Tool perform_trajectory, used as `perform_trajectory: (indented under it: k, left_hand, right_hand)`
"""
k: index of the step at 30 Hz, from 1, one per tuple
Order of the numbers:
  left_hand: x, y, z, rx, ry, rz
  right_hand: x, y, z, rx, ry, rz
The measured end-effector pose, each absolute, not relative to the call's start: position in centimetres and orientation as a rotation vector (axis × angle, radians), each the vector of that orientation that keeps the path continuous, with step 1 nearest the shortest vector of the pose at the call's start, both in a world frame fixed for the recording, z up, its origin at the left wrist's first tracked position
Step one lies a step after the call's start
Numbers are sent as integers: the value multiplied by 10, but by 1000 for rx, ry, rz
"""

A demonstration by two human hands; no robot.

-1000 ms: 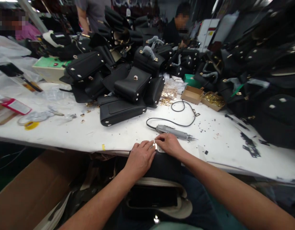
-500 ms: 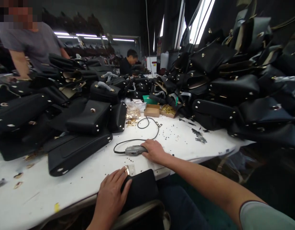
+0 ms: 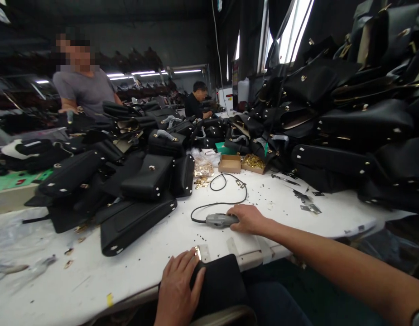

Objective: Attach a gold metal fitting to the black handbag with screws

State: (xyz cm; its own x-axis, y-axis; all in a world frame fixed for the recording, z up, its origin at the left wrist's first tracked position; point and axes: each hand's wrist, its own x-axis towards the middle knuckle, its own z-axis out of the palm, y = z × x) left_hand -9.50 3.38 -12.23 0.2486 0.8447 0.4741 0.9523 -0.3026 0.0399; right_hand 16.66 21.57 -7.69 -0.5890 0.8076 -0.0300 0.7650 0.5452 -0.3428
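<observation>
On the white table, the fingers of my right hand (image 3: 247, 219) are closed round the right end of a grey electric screwdriver (image 3: 216, 220), which lies on its side; its tip is hidden by the hand. Its black cord (image 3: 226, 203) loops away behind it. My left hand (image 3: 180, 283) rests on a black bag (image 3: 223, 280) at the table's front edge, fingers stretched out and thumb apart. A shiny gold metal piece (image 3: 197, 253) shows at its fingertips, partly covered.
Black bags are piled at left (image 3: 137, 222) and right (image 3: 331, 160). Toward the back stand a cardboard box (image 3: 229, 164) and a box of gold fittings (image 3: 253, 162). Small dark bits and flat dark metal pieces (image 3: 307, 201) lie scattered. Two people are beyond the piles.
My view has swung left, so everything sits further right in the picture. The right hand stays on the screwdriver and the left on the bag. The standing person's forearm is now raised.
</observation>
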Motion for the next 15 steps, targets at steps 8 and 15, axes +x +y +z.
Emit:
perform_trajectory:
  k: [8,15]
  left_hand:
    - [-95,32,-122,-2283,-1690,-561]
    - [-86,30,-113,-2330,-1858,-531]
  right_hand:
    - [157,228,-69,-1326,-2778,468]
    - [167,212,-92,-1279,-2656,433]
